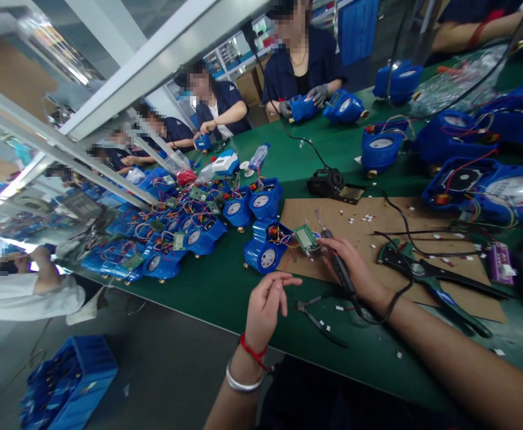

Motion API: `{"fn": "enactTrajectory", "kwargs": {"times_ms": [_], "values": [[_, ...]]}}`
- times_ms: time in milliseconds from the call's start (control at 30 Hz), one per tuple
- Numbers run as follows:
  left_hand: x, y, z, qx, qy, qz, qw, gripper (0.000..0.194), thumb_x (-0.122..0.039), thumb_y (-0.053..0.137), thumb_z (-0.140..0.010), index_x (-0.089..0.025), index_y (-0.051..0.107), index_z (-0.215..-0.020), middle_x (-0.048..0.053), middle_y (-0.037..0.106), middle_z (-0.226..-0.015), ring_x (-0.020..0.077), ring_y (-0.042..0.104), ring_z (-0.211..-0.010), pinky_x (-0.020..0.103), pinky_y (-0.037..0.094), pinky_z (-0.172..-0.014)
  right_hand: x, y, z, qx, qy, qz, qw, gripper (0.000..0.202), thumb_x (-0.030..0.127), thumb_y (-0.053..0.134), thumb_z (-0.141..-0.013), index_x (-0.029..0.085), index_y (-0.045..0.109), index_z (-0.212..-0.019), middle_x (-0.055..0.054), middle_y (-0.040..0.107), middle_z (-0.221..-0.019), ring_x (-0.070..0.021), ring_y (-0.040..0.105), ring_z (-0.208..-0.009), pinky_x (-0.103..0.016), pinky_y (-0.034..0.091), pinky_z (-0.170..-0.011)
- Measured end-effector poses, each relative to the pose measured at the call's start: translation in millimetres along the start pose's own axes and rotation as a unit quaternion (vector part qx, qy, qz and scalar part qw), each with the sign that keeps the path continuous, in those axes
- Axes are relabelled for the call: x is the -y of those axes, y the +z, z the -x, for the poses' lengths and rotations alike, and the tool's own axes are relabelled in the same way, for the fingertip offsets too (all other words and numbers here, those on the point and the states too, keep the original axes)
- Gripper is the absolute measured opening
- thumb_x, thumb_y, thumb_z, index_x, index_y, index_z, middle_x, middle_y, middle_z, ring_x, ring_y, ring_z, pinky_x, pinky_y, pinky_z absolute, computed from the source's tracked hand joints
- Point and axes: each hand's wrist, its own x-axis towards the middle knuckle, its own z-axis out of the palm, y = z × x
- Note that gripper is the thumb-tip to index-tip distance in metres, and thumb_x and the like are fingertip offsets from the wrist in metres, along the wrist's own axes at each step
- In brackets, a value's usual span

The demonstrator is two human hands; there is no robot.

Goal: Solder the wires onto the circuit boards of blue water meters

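My right hand grips the dark handle of a soldering iron, its tip pointing up and away over the cardboard. Just left of it, a small green circuit board with a display is joined by coloured wires to an opened blue water meter. My left hand is in front of that meter, thumb and fingers pinched at a thin red wire; the exact grip is hard to make out. Between my hands and nearer me lie wire cutters on the green table.
Several wired blue meters crowd the left, others the right. Large green-handled cutters and white scraps lie on cardboard. A black holder stands behind. The iron's cord loops by my wrist. Co-workers sit opposite.
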Motion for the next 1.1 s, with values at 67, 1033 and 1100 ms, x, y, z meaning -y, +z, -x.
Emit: {"fn": "enactTrajectory", "kwargs": {"times_ms": [67,1033,1100], "values": [[-2.1,1.6,-6.4,0.012,0.031,0.041,0.999,0.029,-0.032,0.036,-0.095,-0.014,0.055,-0.108,0.012,0.070,-0.096,0.0091,0.055,-0.053,0.026,0.047,-0.062,-1.5,0.9,0.7,0.000,0.002,0.006,1.000,0.047,0.016,0.050,-0.087,0.027,0.042,-0.132,-0.009,0.051,-0.119,-0.0232,0.052,-0.110,-0.042,0.045,-0.095],[-0.5,-10.7,-57.7,-0.137,0.076,0.089,0.984,0.027,-0.036,0.059,-0.085,-0.014,0.066,-0.099,0.002,0.060,-0.077,0.0080,0.053,-0.064,0.021,0.045,-0.063,2.5,-1.6,-0.5,0.006,-0.014,0.024,1.000,0.047,0.017,0.051,-0.085,0.026,0.043,-0.131,-0.010,0.052,-0.118,-0.0245,0.054,-0.108,-0.042,0.047,-0.090],[-3.3,-11.3,-59.0,-0.129,0.070,0.084,0.986,0.030,-0.036,0.060,-0.084,-0.014,0.064,-0.104,0.001,0.059,-0.074,0.0072,0.050,-0.061,0.020,0.042,-0.059,1.3,-1.3,0.0,0.009,-0.012,0.026,1.000,0.047,0.017,0.051,-0.085,0.026,0.043,-0.131,-0.010,0.051,-0.118,-0.0246,0.052,-0.110,-0.042,0.046,-0.092]]}}
